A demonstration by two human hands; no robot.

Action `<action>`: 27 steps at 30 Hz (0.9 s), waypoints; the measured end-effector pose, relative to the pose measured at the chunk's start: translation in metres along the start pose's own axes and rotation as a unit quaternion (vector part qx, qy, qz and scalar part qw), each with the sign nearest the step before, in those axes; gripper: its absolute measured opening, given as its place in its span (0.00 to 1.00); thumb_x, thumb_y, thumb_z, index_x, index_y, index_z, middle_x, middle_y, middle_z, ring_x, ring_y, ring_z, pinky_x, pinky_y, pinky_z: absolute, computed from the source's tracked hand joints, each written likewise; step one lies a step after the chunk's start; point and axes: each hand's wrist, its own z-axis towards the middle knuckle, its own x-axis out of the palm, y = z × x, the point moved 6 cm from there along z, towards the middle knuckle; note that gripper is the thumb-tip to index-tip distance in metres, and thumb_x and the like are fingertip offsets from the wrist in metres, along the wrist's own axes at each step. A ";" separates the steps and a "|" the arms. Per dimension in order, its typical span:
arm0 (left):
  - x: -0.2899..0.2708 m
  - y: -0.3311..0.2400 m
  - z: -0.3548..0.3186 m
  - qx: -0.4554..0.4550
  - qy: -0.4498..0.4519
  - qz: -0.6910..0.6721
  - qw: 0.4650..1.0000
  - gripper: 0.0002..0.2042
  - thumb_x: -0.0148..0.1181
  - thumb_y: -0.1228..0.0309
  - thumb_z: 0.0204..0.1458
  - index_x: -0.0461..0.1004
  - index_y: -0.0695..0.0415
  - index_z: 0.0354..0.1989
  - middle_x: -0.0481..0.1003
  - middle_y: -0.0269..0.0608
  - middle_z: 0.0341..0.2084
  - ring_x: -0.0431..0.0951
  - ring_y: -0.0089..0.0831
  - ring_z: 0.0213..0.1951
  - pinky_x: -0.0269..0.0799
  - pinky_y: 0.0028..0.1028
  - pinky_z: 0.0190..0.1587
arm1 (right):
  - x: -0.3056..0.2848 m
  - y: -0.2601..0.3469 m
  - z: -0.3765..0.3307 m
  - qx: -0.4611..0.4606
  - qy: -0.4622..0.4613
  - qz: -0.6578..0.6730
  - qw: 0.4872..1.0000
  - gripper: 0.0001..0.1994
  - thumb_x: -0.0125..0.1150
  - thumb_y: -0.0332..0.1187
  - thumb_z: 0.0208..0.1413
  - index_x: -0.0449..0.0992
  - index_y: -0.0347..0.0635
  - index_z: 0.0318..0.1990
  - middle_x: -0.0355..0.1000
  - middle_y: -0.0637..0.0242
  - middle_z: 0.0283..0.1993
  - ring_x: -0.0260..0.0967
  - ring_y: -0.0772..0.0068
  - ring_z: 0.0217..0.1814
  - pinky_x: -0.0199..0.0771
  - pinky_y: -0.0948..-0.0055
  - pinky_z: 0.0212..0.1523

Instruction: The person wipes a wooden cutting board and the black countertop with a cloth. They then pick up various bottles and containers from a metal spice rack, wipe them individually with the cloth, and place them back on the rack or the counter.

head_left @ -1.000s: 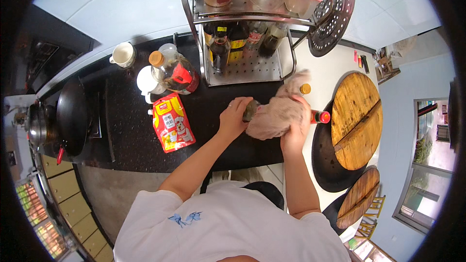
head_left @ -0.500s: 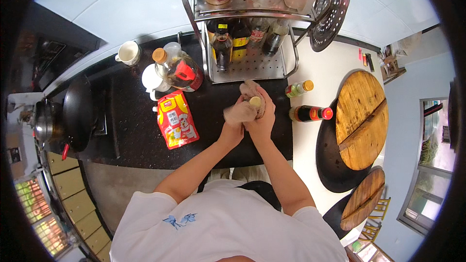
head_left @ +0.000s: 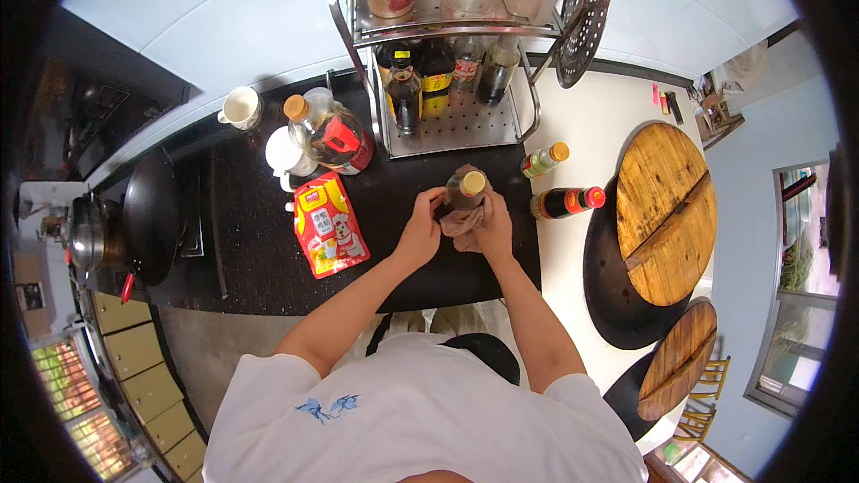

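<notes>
Over the dark counter I hold a dark glass bottle [head_left: 458, 192] with a yellowish cap, its top facing up toward me. My left hand [head_left: 419, 231] grips the bottle from its left side. On the other side, my right hand [head_left: 495, 225] presses a brownish-pink cloth [head_left: 463, 225] around the bottle. The cloth also shows behind the cap, and the fingertips of both hands are partly hidden. Left of my hands lies a red and yellow pouch [head_left: 329, 225]. Right of them are a small green-labelled bottle [head_left: 544, 161] and a dark sauce bottle with a red cap [head_left: 568, 203].
A two-tier metal rack [head_left: 447, 136] with bottles and jars stands at the back. Left of it are a large jug [head_left: 338, 141], a white lidded pot [head_left: 284, 154] and a mug [head_left: 242, 108]. A wok [head_left: 152, 219] sits far left; round wooden lids [head_left: 662, 215] lie on the right.
The cloth, earlier blurred and wrapped over the bottle near both hands, now hangs toward my right hand, and the bottle's dark side shows. My left hand has shifted left along the bottle.
</notes>
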 end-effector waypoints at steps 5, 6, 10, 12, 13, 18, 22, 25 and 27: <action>-0.020 -0.075 0.025 0.040 0.053 0.080 0.995 0.33 0.51 0.79 0.55 0.50 0.61 0.71 0.53 0.53 0.69 0.52 0.48 0.71 0.45 0.35 0.72 | -0.044 0.081 0.004 -0.077 -0.072 -0.032 0.994 0.32 0.68 0.22 0.42 0.67 0.36 0.59 0.68 0.51 0.60 0.65 0.47 0.62 0.64 0.59 0.62; -0.016 -0.081 0.030 0.049 0.072 0.071 0.994 0.33 0.51 0.78 0.56 0.49 0.61 0.72 0.52 0.52 0.70 0.52 0.46 0.72 0.43 0.34 0.72 | -0.045 0.099 0.011 -0.097 -0.084 -0.083 0.988 0.32 0.68 0.22 0.41 0.68 0.37 0.59 0.69 0.51 0.59 0.65 0.46 0.62 0.64 0.59 0.62; -0.004 -0.087 0.031 -0.015 0.067 0.124 0.990 0.27 0.52 0.72 0.59 0.59 0.53 0.69 0.71 0.56 0.57 0.75 0.48 0.56 0.68 0.35 0.59 | -0.013 0.080 0.027 -0.062 -0.085 -0.129 0.986 0.27 0.68 0.28 0.45 0.72 0.49 0.56 0.74 0.59 0.52 0.68 0.47 0.56 0.69 0.56 0.53; -0.009 -0.092 0.032 0.050 -0.006 0.195 0.980 0.22 0.56 0.66 0.60 0.66 0.53 0.62 0.77 0.53 0.46 0.80 0.50 0.44 0.76 0.37 0.45 | -0.004 0.067 0.028 -0.044 -0.080 -0.112 0.989 0.24 0.68 0.33 0.46 0.72 0.48 0.54 0.75 0.60 0.50 0.70 0.51 0.54 0.69 0.57 0.52; -0.010 -0.090 0.033 0.055 -0.020 0.219 0.974 0.20 0.57 0.63 0.60 0.67 0.55 0.59 0.78 0.51 0.44 0.80 0.51 0.42 0.77 0.38 0.43 | 0.000 0.062 0.027 -0.067 -0.100 -0.100 0.988 0.24 0.68 0.33 0.46 0.72 0.48 0.54 0.75 0.60 0.50 0.70 0.51 0.54 0.69 0.57 0.52; -0.005 -0.096 0.042 -0.021 -0.027 0.369 0.929 0.20 0.61 0.56 0.57 0.67 0.59 0.47 0.78 0.46 0.36 0.80 0.52 0.31 0.76 0.41 0.31 | 0.011 0.023 0.016 -0.017 -0.068 -0.049 0.996 0.25 0.65 0.34 0.50 0.70 0.45 0.57 0.75 0.57 0.50 0.70 0.50 0.54 0.70 0.58 0.53; -0.009 -0.102 0.042 -0.094 0.009 0.388 0.917 0.23 0.61 0.56 0.57 0.64 0.60 0.51 0.77 0.48 0.41 0.80 0.52 0.35 0.76 0.40 0.35 | -0.012 0.059 0.012 0.002 0.020 0.078 0.997 0.25 0.62 0.31 0.54 0.67 0.43 0.61 0.72 0.54 0.56 0.68 0.49 0.58 0.69 0.59 0.57; -0.015 -0.087 0.041 -0.044 0.041 0.270 0.961 0.28 0.61 0.58 0.58 0.60 0.61 0.60 0.71 0.54 0.53 0.76 0.52 0.50 0.73 0.38 0.49 | -0.020 0.051 0.000 0.006 -0.020 0.123 0.992 0.25 0.60 0.28 0.56 0.66 0.42 0.63 0.68 0.53 0.59 0.68 0.51 0.58 0.71 0.62 0.56; -0.022 -0.055 0.032 0.005 0.066 0.185 0.980 0.30 0.61 0.62 0.57 0.58 0.61 0.65 0.68 0.56 0.58 0.72 0.52 0.57 0.70 0.38 0.56 | -0.025 0.080 0.004 0.039 -0.005 0.193 0.980 0.26 0.59 0.24 0.57 0.63 0.41 0.64 0.62 0.54 0.62 0.68 0.55 0.58 0.76 0.66 0.54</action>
